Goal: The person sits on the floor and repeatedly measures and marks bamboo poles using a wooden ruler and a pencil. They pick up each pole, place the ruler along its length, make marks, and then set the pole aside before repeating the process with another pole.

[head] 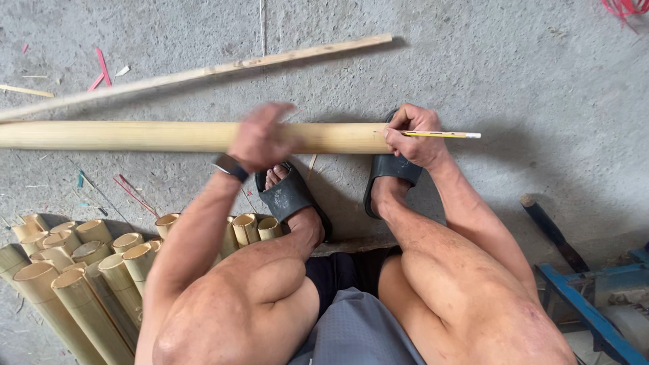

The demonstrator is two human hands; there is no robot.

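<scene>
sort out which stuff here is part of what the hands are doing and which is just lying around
In use:
- long bamboo pole, under the left hand
- pencil, in the right hand at the pole's end

Lying about:
- thin wooden stick behind the pole
- stack of cut bamboo tubes
- dark-handled tool
- blue frame
- red scraps

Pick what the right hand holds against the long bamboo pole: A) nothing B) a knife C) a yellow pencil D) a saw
C: the right hand grips a yellow pencil lying across the end of the bamboo pole, while the left hand rests on the pole further along.
</scene>
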